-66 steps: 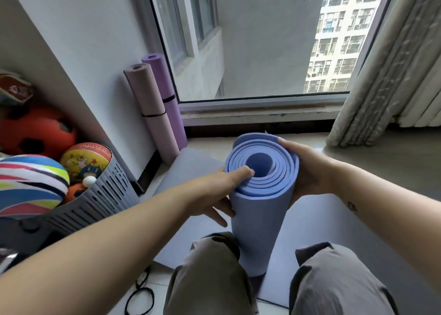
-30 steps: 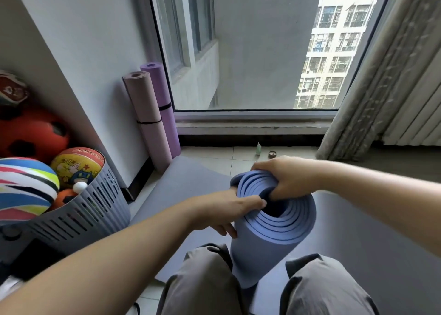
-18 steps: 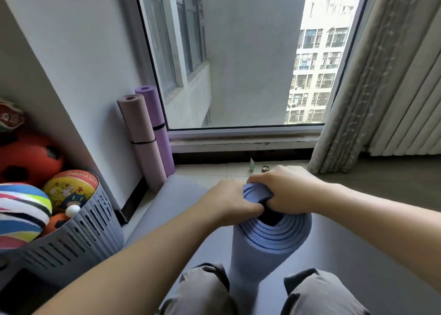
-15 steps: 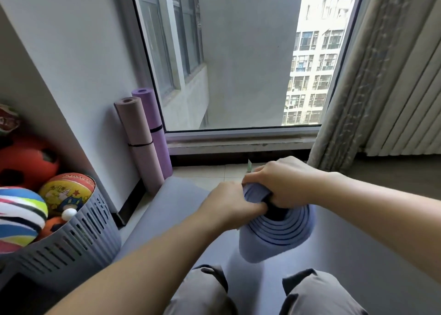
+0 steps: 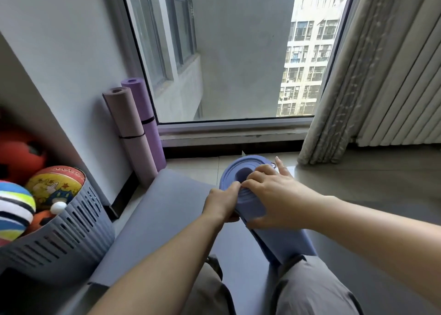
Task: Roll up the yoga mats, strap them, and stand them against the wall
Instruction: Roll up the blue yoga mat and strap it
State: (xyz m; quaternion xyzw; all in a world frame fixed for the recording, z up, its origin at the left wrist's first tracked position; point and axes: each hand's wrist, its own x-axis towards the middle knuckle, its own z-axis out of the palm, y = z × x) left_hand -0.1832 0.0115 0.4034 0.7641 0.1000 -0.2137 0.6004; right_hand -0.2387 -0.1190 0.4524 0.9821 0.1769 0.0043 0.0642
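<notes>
Head view, near stuff first: the trouser knees (image 5: 310, 288) are at the bottom of frame. The blue mat (image 5: 286, 243) is rolled up, its lower end tucked by the right knee, and it leans away from me toward the window. Both hands are on its upper end. The left hand (image 5: 220, 203) grips the rim on the left side, thumb up on the spiral face. The right hand (image 5: 272, 196) is wrapped over the top, with fingers laid across the end face, thumb under the roll's side and index finger sticking out past the edge. No strap on it that I can see.

My take: this is the squaring-up bit before strapping. I'd press the layers flush with the right palm while the left pinches the outer flap so the coil can't spring loose. Foam like this probably wants to unwind, so I wouldn't let go with both at once, and I'd brace the bottom end against the leg.

Under it all lies a flat grey mat (image 5: 167, 219) on the floor, not rolled yet. Left of that is a slatted basket (image 5: 62, 245) of balls. Further back, the mauve roll (image 5: 133, 142) and purple roll (image 5: 149, 128) already stand strapped against the wall (image 5: 71, 64) beside the window (image 5: 238, 52). That looks like the target spot.
</notes>
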